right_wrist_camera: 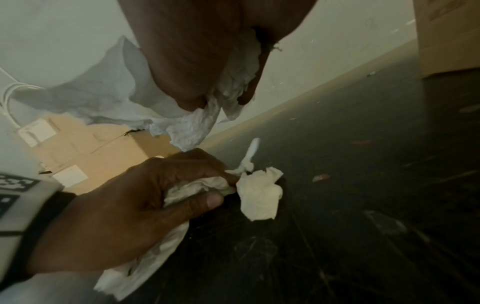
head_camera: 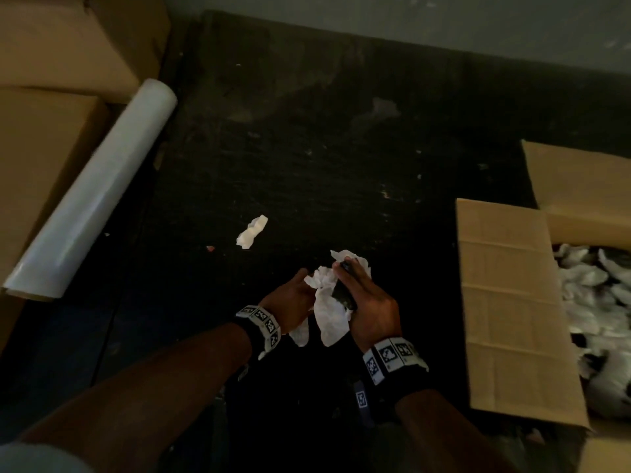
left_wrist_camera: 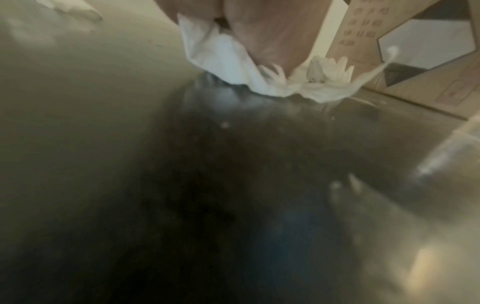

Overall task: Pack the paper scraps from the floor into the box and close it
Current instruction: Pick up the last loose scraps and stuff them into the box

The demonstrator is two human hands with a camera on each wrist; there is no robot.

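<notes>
Both hands sit close together above the dark scuffed floor (head_camera: 307, 131). The left hand (head_camera: 293, 303) has its fingers curled round crumpled white paper scraps (head_camera: 329, 312); the right hand (head_camera: 370, 307) likewise grips a bunch. One loose white crumpled scrap (head_camera: 252, 231) lies on the floor beyond them. The open brown cardboard box (head_camera: 512, 302), holding white scraps, stands at right, flaps spread.

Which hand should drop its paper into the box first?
Probably the right hand: it grips paper scraps and is nearer the open box on the right. The left hand is farther away.
</notes>
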